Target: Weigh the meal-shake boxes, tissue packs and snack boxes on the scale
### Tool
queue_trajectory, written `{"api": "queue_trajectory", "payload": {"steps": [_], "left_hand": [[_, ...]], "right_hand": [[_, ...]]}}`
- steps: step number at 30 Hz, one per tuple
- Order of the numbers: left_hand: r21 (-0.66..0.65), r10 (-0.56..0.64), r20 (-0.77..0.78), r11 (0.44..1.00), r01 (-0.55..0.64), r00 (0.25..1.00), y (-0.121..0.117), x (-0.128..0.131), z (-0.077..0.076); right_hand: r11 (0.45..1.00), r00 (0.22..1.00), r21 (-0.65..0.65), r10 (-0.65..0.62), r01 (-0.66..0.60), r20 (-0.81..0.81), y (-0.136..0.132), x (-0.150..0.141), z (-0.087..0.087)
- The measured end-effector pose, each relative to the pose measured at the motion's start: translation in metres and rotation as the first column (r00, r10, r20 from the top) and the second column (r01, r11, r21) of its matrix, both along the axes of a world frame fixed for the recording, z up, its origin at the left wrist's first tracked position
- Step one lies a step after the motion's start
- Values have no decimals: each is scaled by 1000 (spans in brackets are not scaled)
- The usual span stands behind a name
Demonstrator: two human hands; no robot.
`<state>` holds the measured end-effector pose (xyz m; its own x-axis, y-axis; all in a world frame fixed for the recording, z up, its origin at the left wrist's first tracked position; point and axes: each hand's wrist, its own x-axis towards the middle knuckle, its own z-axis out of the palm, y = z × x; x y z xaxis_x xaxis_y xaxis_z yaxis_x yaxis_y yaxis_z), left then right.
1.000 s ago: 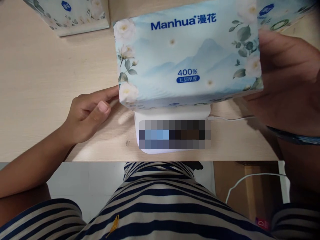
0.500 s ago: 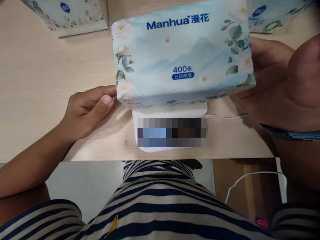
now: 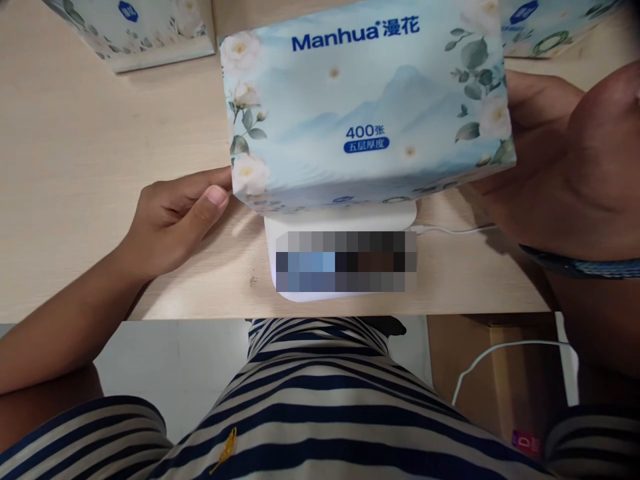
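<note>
A pale blue tissue pack (image 3: 320, 100), printed with white flowers and mountains, is held between my two hands over a white flat device (image 3: 340, 217) with rounded corners. My left hand (image 3: 173, 223) has its fingers at the pack's left end, their tips hidden behind it, while the thumb stands apart. At the right end, my right hand (image 3: 555, 160) faces palm inward with its fingers partly behind the pack. The pack covers the device's far part, and the device's front is blurred into blocks.
One more tissue pack (image 3: 150, 33) stands at the back left, and another (image 3: 555, 30) at the back right. A white cable (image 3: 460, 231) runs right from the device. Below the table's front edge (image 3: 325, 315) is a cardboard box (image 3: 465, 373).
The tissue pack has risen slightly and looks a little larger, its right end shifting up. My hands have barely moved.
</note>
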<state>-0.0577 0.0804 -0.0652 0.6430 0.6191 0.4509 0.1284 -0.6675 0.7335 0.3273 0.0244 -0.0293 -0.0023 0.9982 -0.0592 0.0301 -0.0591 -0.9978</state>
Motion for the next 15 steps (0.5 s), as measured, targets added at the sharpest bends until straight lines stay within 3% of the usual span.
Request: {"api": "queue_trajectory", "payload": {"steps": [15], "left_hand": [[4, -22, -22, 1000, 22, 1000, 3, -4, -7]], "right_hand": [[996, 997, 39, 76, -76, 4, 5, 8, -9]]}}
